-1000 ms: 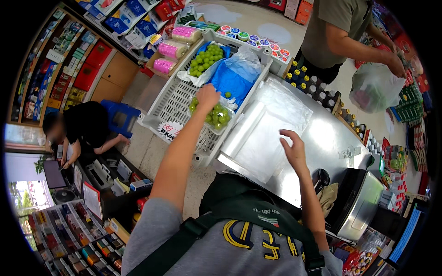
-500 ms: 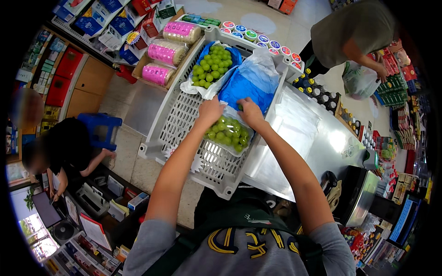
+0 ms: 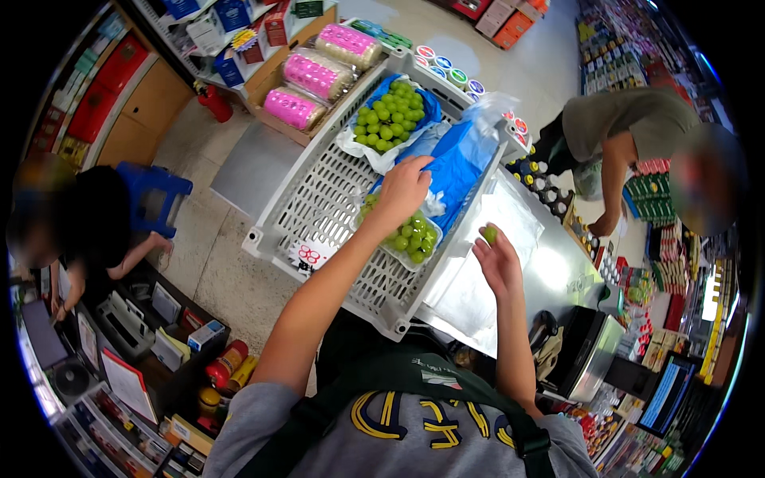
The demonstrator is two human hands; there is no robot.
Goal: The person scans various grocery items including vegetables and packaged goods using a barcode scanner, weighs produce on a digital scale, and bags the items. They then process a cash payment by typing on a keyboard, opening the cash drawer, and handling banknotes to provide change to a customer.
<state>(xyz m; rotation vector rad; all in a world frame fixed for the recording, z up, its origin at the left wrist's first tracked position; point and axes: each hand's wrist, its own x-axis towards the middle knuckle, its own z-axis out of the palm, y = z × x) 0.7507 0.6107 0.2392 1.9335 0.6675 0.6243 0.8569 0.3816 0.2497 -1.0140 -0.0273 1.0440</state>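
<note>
A grey slatted plastic crate (image 3: pixel 363 309) stands in front of me. My left hand (image 3: pixel 405 190) reaches into it, its fingers closed on the near edge of a crumpled blue plastic wrap (image 3: pixel 460 163). Partly under that forearm sits a clear-covered tray of green grapes (image 3: pixel 415 241). Beyond the hand, an open bunch of green grapes (image 3: pixel 389 118) lies on white paper and blue plastic. Right of the crate, above the metal counter, my right hand (image 3: pixel 500 263) pinches a single green grape (image 3: pixel 488 233) at its fingertips. What the blue wrap covers is hidden.
A metal counter (image 3: pixel 558 259) with a white sheet adjoins the crate's right side. Pink-labelled packs (image 3: pixel 319 74) fill a carton at the far left. Bottles (image 3: pixel 546 187) and another person (image 3: pixel 629 131) are at the right. Someone sits near a blue stool (image 3: pixel 155 195) at the left.
My right hand has left the wrap and moved right, out over the counter, with a grape in its fingers. The left hand stays at the wrap, slightly farther right. The view has shifted.
</note>
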